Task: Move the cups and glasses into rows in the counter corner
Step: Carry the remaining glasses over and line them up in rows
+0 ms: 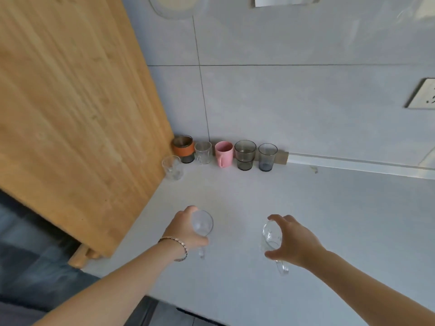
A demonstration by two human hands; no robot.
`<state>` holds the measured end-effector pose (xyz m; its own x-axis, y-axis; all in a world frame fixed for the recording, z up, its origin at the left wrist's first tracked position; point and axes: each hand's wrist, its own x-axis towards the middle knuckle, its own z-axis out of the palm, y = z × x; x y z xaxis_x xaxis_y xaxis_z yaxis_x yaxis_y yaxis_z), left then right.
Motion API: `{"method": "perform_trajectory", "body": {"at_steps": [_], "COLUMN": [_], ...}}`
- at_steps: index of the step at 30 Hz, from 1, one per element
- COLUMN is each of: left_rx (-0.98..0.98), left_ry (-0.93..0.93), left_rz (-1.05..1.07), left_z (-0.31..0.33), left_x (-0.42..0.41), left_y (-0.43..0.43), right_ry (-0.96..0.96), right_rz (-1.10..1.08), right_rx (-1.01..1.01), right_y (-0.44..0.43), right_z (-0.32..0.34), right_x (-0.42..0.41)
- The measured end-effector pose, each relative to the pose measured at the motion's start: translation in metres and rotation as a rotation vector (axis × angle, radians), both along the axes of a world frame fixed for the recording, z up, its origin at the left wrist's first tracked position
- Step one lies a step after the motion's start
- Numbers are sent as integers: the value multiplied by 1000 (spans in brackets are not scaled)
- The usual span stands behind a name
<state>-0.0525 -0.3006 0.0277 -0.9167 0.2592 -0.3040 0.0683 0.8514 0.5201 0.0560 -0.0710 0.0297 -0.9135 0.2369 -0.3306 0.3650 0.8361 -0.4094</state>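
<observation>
My left hand (pixel 186 229) grips a clear glass mug (pixel 203 224) above the grey counter (pixel 317 208). My right hand (pixel 294 243) holds a second clear glass mug (pixel 270 236) by its body, its handle pointing toward me. Along the back wall stands a row: a glass with an orange sleeve (pixel 184 148), a clear glass (pixel 203 152), a pink mug (pixel 223 153), stacked smoky glasses (pixel 245 154) and a dark blue-grey glass (pixel 267 156). One more clear glass (pixel 173 167) stands in front of the row, beside the wooden panel.
A tall wooden panel (pixel 77 109) bounds the counter on the left. The tiled wall (pixel 282 102) behind carries a socket (pixel 422 94) at the right. The counter's front edge runs near my forearms.
</observation>
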Motion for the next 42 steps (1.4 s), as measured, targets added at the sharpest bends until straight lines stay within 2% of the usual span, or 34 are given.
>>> {"method": "perform_trajectory", "body": {"at_steps": [10, 20, 27, 34, 38, 42], "left_rx": [-46, -5, 25, 23, -19, -50], "left_ry": [45, -20, -68, -33, -4, 11], "left_rz": [-10, -127, -266, -370, -397, -436], "left_z": [-1, -41, -69, -84, -86, -87], "left_x": [-161, -289, -319, -323, -325, -323], "left_y": [20, 46, 34, 28, 29, 27], "right_ry": [-18, -26, -68, -61, -77, -12], "right_rz": [47, -165, -210, -181, -214, -263], "right_rx": [-30, -29, 0, 40, 83, 72], "right_y": [6, -12, -45, -69, -74, -79], "right_z": [-16, -42, -52, -68, -80, -83], "right_x": [-139, -193, -255, -329, -342, -341]}}
